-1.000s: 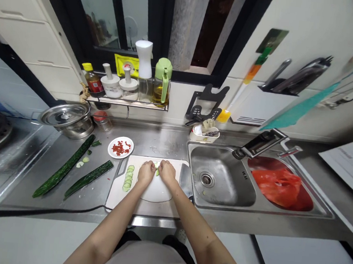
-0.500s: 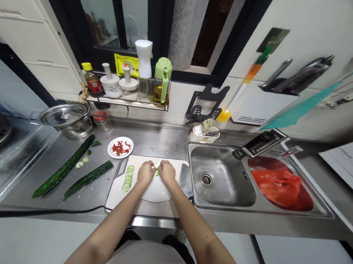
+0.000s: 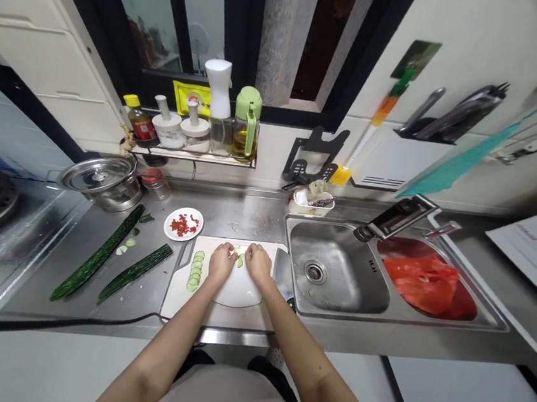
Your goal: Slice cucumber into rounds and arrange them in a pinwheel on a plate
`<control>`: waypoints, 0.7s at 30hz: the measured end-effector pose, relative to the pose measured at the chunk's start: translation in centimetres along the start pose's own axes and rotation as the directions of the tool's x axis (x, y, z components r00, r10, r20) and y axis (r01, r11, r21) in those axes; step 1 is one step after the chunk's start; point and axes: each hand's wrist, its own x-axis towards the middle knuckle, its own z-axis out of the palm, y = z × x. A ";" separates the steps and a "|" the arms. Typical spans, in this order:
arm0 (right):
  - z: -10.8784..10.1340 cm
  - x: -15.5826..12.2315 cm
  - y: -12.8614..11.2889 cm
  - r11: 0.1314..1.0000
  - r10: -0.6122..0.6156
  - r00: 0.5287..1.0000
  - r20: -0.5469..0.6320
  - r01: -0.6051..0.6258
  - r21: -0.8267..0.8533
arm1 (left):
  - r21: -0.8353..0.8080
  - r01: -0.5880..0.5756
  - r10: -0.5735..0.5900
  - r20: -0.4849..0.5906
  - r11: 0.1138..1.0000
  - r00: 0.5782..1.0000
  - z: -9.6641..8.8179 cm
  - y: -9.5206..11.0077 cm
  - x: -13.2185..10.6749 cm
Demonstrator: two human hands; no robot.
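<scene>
The plate (image 3: pixel 237 294) is white, the cucumber slices (image 3: pixel 194 271) pale green with dark green rims, the cutting board (image 3: pixel 176 297) off-white, the long cucumber (image 3: pixel 98 255) deep green flecked lighter, the small saucer (image 3: pixel 169 224) white, the oil dispenser's lid (image 3: pixel 248 100) light green, the plastic bag (image 3: pixel 420 282) bright orange-red

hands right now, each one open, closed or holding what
Left hand: fingers curled by the plated cucumber slices; grip can't be told.
Right hand: fingers curled beside them; grip can't be told.
</scene>
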 end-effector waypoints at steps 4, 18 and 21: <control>-0.1 -0.6 0.2 0.998 0.065 0.998 0.011 -0.065 -0.013 | 0.006 -0.001 0.001 -0.003 1.000 1.000 -0.1 0.2 -0.1; 0.0 -0.3 0.3 0.997 0.072 0.997 0.019 -0.071 -0.026 | -0.005 -0.011 0.011 -0.009 1.000 1.000 0.2 0.2 -0.1; -0.3 -0.7 0.5 0.997 0.066 0.997 -0.029 -0.065 0.046 | -0.059 -0.001 0.000 -0.008 0.998 1.000 0.3 -0.1 0.1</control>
